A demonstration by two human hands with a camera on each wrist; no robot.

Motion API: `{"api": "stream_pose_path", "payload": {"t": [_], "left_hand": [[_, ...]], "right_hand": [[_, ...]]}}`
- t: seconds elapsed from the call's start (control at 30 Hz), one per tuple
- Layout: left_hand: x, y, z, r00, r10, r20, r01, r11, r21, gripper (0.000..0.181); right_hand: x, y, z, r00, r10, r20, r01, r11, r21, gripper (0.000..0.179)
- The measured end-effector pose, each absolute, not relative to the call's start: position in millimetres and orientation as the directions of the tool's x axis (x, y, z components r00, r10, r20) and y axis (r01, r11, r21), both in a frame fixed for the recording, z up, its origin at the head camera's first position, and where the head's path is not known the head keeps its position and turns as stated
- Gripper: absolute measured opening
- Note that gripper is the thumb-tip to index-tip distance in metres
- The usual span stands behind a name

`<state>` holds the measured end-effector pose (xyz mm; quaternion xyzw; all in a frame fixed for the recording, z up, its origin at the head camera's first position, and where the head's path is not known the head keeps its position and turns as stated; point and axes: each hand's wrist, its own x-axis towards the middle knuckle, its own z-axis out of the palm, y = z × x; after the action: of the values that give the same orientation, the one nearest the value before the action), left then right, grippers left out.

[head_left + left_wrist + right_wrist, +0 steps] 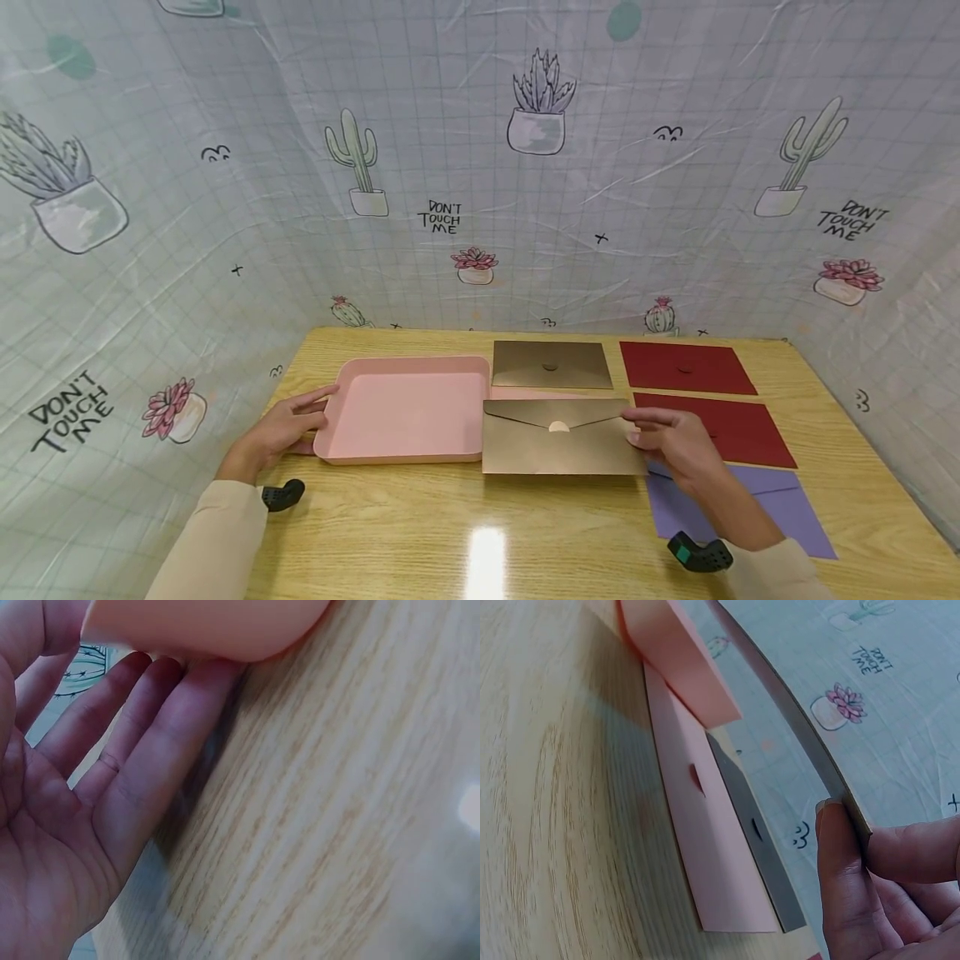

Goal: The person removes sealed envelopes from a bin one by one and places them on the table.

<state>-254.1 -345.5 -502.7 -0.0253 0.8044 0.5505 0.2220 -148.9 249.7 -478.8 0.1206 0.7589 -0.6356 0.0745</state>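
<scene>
At the left end of the shallow pink tray [411,417], my left hand [288,425] holds the rim. In the left wrist view, fingers [150,742] reach beneath the tray's rounded corner [210,626]. My right hand [671,442] pinches the right edge of a gold envelope [562,450] between thumb and fingers. The envelope hovers over the table, flap side toward me with a pale round seal, its left end right at the tray's right wall. Below it lies a pink envelope [697,817], mostly hidden from the head view.
Another gold envelope [551,367] lies behind the held one. To the right are two red envelopes [688,368], one behind the other, and a purple envelope [780,508] partly under my right forearm. A patterned curtain [480,167] stands around the wooden table [390,533].
</scene>
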Motion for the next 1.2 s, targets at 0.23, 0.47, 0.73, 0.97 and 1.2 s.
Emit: {"api": "stream_pose_path", "payload": {"t": [0.23, 0.47, 0.73, 0.97, 1.2], "left_hand": [[-253, -344, -503, -0.894, 0.201, -0.401, -0.31, 0.367, 0.877, 0.075], [-253, -344, -505, -0.897, 0.209, -0.389, -0.296, 0.369, 0.881, 0.075], [-253, -346, -505, -0.896, 0.213, -0.39, -0.297, 0.365, 0.882, 0.076], [-254, -346, -504, -0.895, 0.218, -0.39, -0.297, 0.359, 0.884, 0.077], [-255, -346, -503, -0.892, 0.212, -0.4, -0.304, 0.373, 0.877, 0.077]], "right_hand": [[-142, 257, -478, -0.951, 0.108, -0.29, 0.305, 0.166, -0.938, 0.043], [-133, 267, -475, -0.947, 0.111, -0.301, 0.315, 0.15, -0.937, 0.039], [-126, 279, -475, -0.942, 0.097, -0.322, 0.332, 0.12, -0.936, 0.033], [-121, 283, -480, -0.931, 0.11, -0.348, 0.36, 0.122, -0.925, 0.033], [-115, 284, -485, -0.924, 0.096, -0.371, 0.382, 0.138, -0.914, 0.033]]}}
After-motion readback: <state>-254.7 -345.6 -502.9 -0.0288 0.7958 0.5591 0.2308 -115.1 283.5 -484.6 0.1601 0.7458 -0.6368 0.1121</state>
